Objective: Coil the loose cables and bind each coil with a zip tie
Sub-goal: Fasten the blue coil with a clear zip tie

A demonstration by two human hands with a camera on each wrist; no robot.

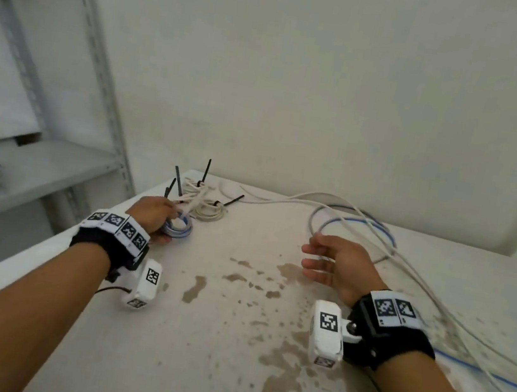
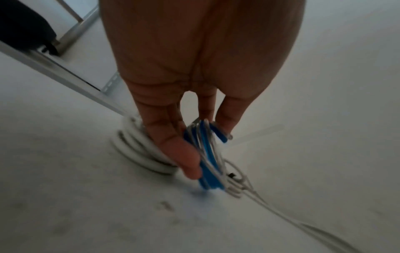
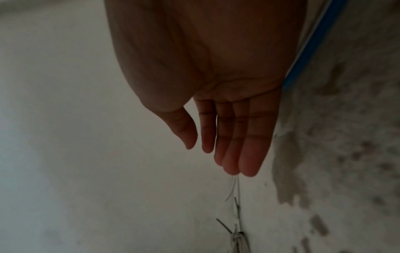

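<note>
The tabletop (image 1: pixel 230 341), stained with brown patches, carries everything, pushed against a white wall with a metal shelf rack (image 1: pixel 82 48) to its left. Across its right side sprawl the loose cables (image 1: pixel 412 274), white and blue strands in open loops running off the near right edge; their exact number cannot be told, but they look like the work yet to be done. At the far left corner sit the bound white coils (image 1: pixel 205 208), apparently two, parked out of the way, with four black zip tie tails (image 1: pixel 207 170) sticking up around them.

The left hand (image 1: pixel 151 214) has its grip closed on a small blue-and-white coil (image 2: pixel 205 154), thumb and fingers pinching its turns together just beside the white coils, probably so the loops cannot spring apart. Whether this coil already carries a tie cannot be told. The right hand (image 1: pixel 337 266) hovers above the tabletop near the loose cables, grip wide, fingers straight and holding nothing, seemingly ready to reach.
</note>
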